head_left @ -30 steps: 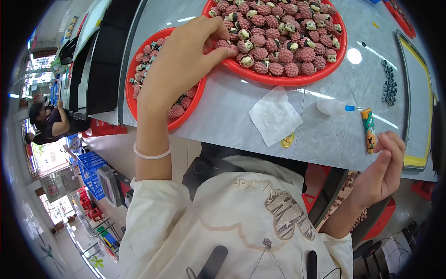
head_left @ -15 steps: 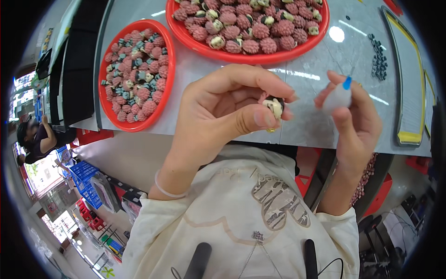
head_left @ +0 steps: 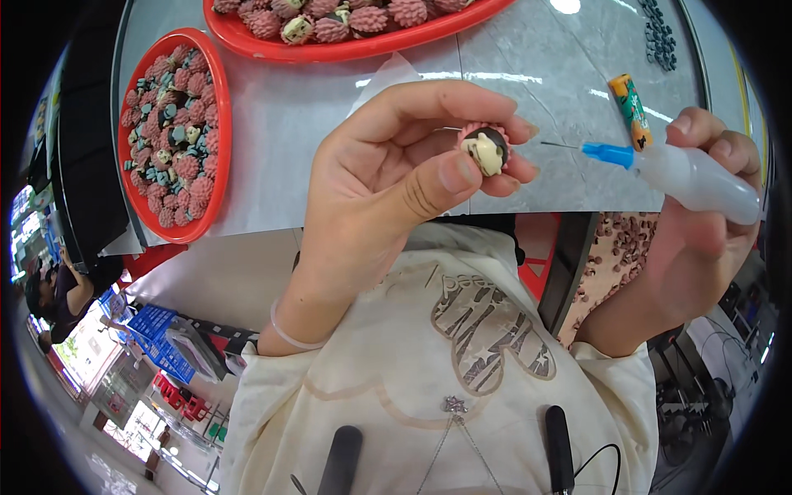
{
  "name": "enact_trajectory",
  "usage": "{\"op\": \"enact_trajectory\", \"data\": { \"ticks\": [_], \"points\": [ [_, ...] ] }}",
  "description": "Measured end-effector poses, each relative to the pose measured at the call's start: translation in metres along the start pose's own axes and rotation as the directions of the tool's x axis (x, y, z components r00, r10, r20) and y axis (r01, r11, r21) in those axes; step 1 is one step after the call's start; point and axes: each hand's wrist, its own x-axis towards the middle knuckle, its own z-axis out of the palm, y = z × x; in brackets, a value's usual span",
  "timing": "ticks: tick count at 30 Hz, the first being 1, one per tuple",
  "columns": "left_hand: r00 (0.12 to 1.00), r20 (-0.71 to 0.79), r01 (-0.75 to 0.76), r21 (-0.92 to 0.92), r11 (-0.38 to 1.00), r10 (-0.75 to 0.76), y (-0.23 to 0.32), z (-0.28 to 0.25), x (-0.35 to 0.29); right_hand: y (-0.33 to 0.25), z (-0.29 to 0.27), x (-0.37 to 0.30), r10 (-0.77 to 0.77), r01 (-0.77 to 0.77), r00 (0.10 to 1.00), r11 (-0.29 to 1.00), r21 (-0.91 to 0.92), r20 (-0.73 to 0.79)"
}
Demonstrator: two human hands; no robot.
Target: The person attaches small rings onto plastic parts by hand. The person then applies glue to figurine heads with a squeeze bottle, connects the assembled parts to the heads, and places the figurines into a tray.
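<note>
Between thumb and fingers, my left hand (head_left: 388,165) pinches a small figurine (head_left: 485,150) with a cream face, a dark patch and a bumpy pink edge. My right hand (head_left: 701,223) grips a translucent squeeze bottle (head_left: 701,177) with a blue needle tip (head_left: 609,154). The bottle lies almost level, and its thin needle points left at the figurine, apart from it. On the table beyond the bottle is an orange and green tube-shaped thing (head_left: 631,107), partly behind the bottle.
An oval red tray (head_left: 221,177) of pink and grey-blue pieces stands at left. A larger red tray (head_left: 346,54) of similar pink figurines is at the far side. Small dark pieces (head_left: 658,37) lie in rows at far right. Another person (head_left: 70,289) is at the far left.
The bottle has swung from upright to nearly level, needle toward the figurine, as my right hand moved right. The figurine has turned in my left hand. The view has shifted.
</note>
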Motion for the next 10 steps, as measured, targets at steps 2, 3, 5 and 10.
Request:
{"op": "enact_trajectory", "data": {
  "ticks": [2, 3, 5, 10],
  "points": [
    [1.0, -0.007, 0.01, 0.01, 1.0, -0.01, 0.0, 0.002, 0.0, 0.002, -0.003, -0.001, -0.019, 0.019, 1.0, 0.999, 0.026, 0.019],
    [1.0, -0.007, 0.019, 0.017, 1.0, -0.019, 0.0, 0.003, -0.001, 0.003, -0.004, -0.002, -0.03, 0.029, 0.999, 0.999, 0.04, 0.03],
    [1.0, -0.005, 0.03, 0.026, 0.999, -0.029, 0.001, 0.004, -0.001, 0.005, -0.004, -0.001, -0.055, 0.051, 0.997, 0.996, 0.072, 0.047],
    [0.998, -0.021, 0.066, 0.037, 0.997, -0.065, 0.003, 0.006, -0.003, 0.014, -0.006, 0.002, -0.119, 0.105, 0.989, 0.983, 0.149, 0.089]
  ]
}}
